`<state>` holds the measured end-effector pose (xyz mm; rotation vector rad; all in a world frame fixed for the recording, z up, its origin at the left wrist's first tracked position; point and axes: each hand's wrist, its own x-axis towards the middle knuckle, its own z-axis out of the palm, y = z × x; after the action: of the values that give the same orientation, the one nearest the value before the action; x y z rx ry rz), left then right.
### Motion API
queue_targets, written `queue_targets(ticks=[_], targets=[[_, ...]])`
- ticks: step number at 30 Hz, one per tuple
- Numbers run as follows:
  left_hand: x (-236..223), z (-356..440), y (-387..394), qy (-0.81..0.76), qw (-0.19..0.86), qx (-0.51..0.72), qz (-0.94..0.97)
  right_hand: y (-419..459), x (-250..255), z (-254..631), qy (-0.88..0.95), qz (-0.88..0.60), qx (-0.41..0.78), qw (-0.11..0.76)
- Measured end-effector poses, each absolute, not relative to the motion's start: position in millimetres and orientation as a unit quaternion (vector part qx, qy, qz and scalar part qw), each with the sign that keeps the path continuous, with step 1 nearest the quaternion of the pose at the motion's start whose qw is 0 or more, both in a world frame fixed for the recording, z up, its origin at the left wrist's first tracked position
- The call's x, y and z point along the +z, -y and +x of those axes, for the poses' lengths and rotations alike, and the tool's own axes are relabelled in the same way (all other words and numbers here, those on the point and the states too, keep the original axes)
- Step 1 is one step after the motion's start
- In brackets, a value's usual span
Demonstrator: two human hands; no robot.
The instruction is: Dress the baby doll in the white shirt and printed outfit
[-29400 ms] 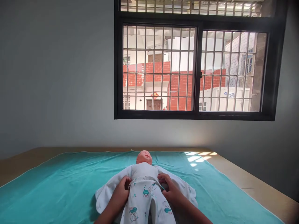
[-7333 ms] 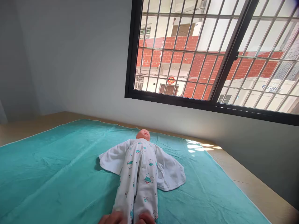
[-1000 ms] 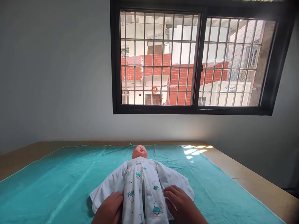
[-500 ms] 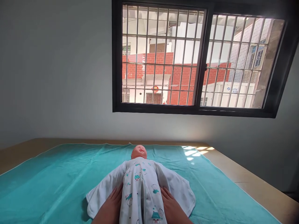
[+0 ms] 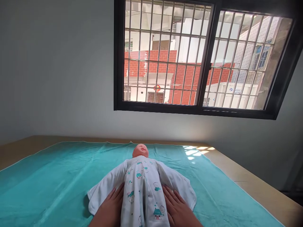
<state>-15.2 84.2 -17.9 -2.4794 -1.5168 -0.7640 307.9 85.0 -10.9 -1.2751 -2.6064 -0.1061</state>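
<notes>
A baby doll (image 5: pixel 140 150) lies on its back, head toward the wall, in a white sleepsuit (image 5: pixel 136 183) printed with green houses and small figures. The suit's front opening gapes from the chest down, and its wide sleeves spread to both sides. Against the doll's left-hand side in view rests my left hand (image 5: pixel 113 205), fingers stretched out, tips partly under the suit's edge. My right hand (image 5: pixel 176 206) lies flat along the opposite side, over the inner part of the sleeve, its fingers extended. The doll's legs and hands are hidden.
A teal cloth (image 5: pixel 61 179) with some creases covers most of the tan tabletop (image 5: pixel 251 181). Behind stands a grey wall (image 5: pixel 71 78) with a dark-framed, barred window (image 5: pixel 196 108). Patches of sunlight fall on the cloth's far right corner.
My right hand shows more of its fingers and has shifted slightly outward along the doll's side. My left hand stays nearly in place. The view has tilted slightly.
</notes>
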Motion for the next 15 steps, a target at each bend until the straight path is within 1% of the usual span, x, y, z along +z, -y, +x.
queue_targets(ticks=[4,7,11,13,15], targets=[[-26.0,-23.5,-92.4,0.484,0.087,-0.191,-0.849,-69.4,8.8,313.6,0.875,-0.477,0.039,0.076],[-20.8,-26.3,-94.9,0.465,0.067,-0.189,-0.862,-61.3,15.6,319.9,0.858,-0.504,0.068,0.068],[-1.3,-21.9,-82.6,0.469,0.014,-0.223,-0.854,-50.6,18.9,334.3,0.833,-0.541,0.094,0.066],[7.6,-20.2,-76.1,0.475,-0.025,-0.257,-0.841,-42.6,21.9,343.3,0.813,-0.571,0.101,0.055],[12.0,-22.6,-74.5,0.5,-0.042,-0.297,-0.812,-32.5,25.8,353.8,0.788,-0.604,0.107,0.046]])
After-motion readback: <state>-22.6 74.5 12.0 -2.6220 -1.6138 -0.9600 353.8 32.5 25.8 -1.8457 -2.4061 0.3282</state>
